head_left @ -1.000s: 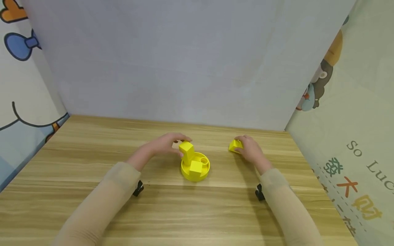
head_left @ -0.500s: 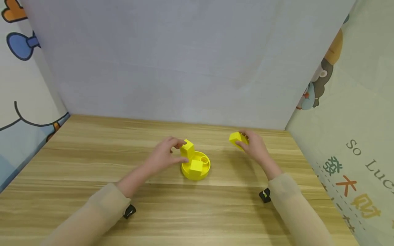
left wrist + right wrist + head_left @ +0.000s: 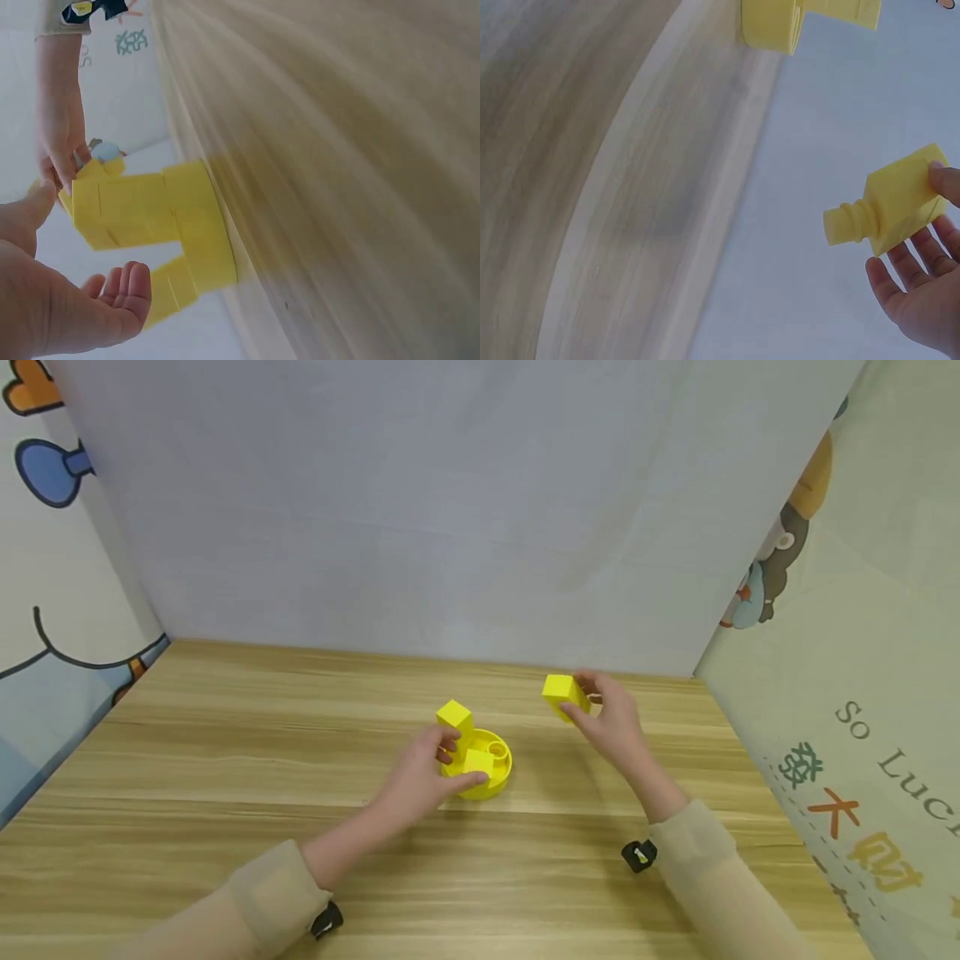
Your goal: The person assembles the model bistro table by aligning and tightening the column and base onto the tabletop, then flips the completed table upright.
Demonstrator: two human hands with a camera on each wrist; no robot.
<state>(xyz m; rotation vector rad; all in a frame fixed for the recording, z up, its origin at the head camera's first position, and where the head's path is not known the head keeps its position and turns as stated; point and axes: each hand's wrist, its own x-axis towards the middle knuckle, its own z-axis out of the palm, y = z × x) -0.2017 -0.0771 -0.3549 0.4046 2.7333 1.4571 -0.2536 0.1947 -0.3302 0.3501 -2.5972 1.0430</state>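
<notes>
While your right hand [image 3: 617, 722] pinches a yellow block [image 3: 561, 692] between thumb and fingers, your left hand [image 3: 422, 777] sits with thumb and fingers spread wide, holding nothing. The pinched block hangs in the air just ahead of your right palm, on its left side; from the right wrist view, a round ridged peg [image 3: 849, 223] sticks out of the end away from your fingers, pointing toward the table [image 3: 187, 735].

Right in front of your left hand stands a round yellow base [image 3: 491, 790], carrying two upright blocks. The far block [image 3: 453, 716] rises beside your left fingertips, and the near block [image 3: 480, 762] lies just beyond your left thumb, which covers part of it from the head view. You cannot tell for sure whether your left thumb or fingertips touch either one. Past your left thumb, toward your right hand, a small ring [image 3: 497, 749] shows inside the base; nothing covers it from above.

Behind each of your hands comes a beige sleeve [image 3: 277, 897], with a black device [image 3: 640, 855] below your right cuff. Beyond both hands hangs a pale grey cloth [image 3: 450, 510].
</notes>
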